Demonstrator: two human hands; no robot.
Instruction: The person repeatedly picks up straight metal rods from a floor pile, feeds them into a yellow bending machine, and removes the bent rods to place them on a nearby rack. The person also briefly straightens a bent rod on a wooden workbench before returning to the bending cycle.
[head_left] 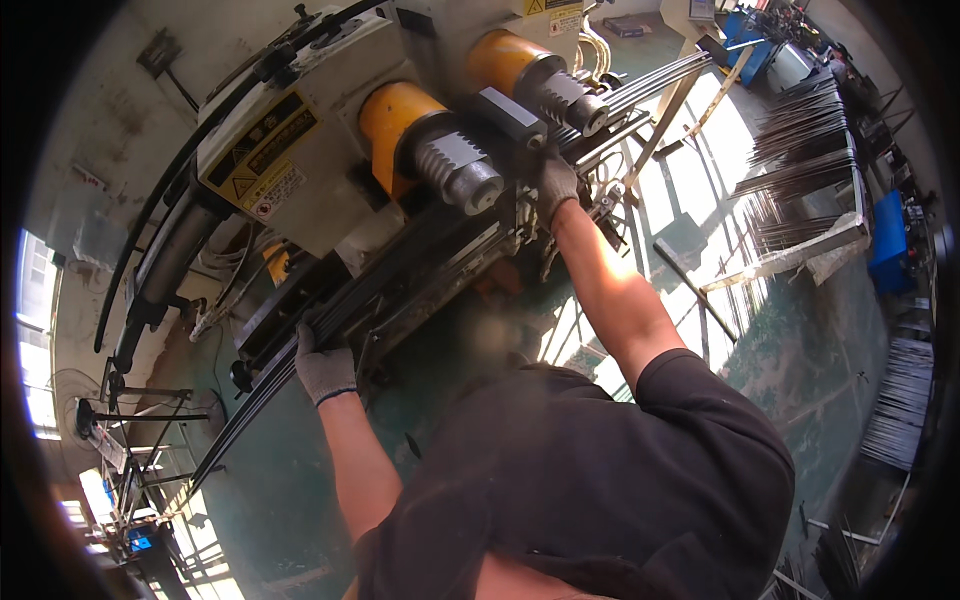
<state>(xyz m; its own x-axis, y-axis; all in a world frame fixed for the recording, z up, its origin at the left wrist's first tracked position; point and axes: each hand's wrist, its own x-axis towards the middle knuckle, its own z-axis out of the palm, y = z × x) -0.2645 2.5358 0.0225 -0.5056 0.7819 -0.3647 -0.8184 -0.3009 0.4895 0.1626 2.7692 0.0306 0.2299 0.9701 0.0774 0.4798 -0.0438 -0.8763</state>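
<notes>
My left hand [325, 368], in a grey knit glove, is closed at the edge of a bundle of long dark metal bars [240, 433]. The bars slant from lower left up along the front of a machine. My right hand [557, 188], gloved as well, reaches up to the machine beside a grey rectangular block [508, 112]. Its fingers fall in dark shadow, so their grip is hidden. Two yellow cylinders with ribbed steel ends, one nearer [402, 115] and one farther [510, 62], jut out above the bars.
The pale machine housing [290, 150] bears warning labels and a black hose [130, 235]. At right, a rack [845, 235] holds many thin rods, with a blue box [888, 240] beyond it. A pedestal fan [85, 418] stands at left on the green floor [270, 520].
</notes>
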